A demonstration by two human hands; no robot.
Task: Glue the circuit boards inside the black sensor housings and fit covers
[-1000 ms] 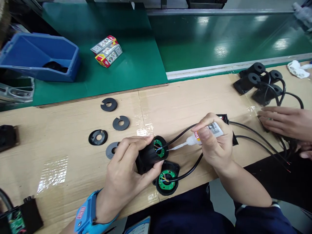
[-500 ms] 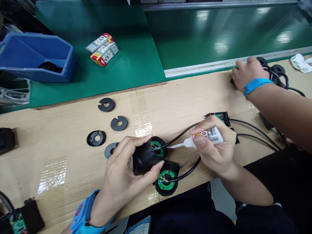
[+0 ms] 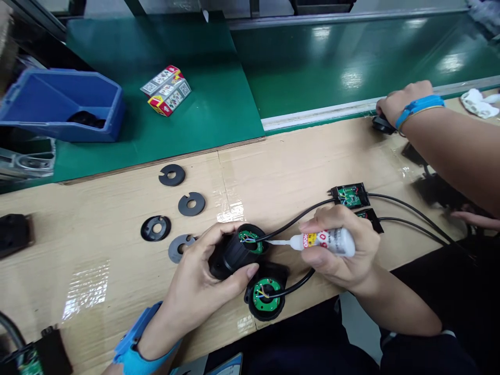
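My left hand (image 3: 207, 276) is wrapped round a black cylindrical housing (image 3: 230, 256), tilted so its open end faces right. Inside that end show a green ring-shaped circuit board (image 3: 255, 245) and thin coloured wires. Between thumb and fingers, my right hand (image 3: 347, 250) grips a glue bottle (image 3: 328, 241) lying sideways, its thin nozzle pointing left at the housing's rim. Whether the tip touches the rim I cannot tell. Just below lies a second black housing (image 3: 287, 273) with its own green board (image 3: 266, 298). A black cable (image 3: 300, 214) runs from the held housing to a small circuit box (image 3: 349, 195).
Several slotted black discs (image 3: 191, 203) lie left of centre on the cardboard-covered table (image 3: 117, 192). Behind them are a blue bin (image 3: 97, 125) and a printed box (image 3: 167, 89) on a green board. Another person's hand (image 3: 402, 107) holds a dark part at right.
The bottle has turned slightly, showing more of its label, with its nozzle still at the rim. At right, the other person's hand has shifted and the bundled cables there have moved nearer.
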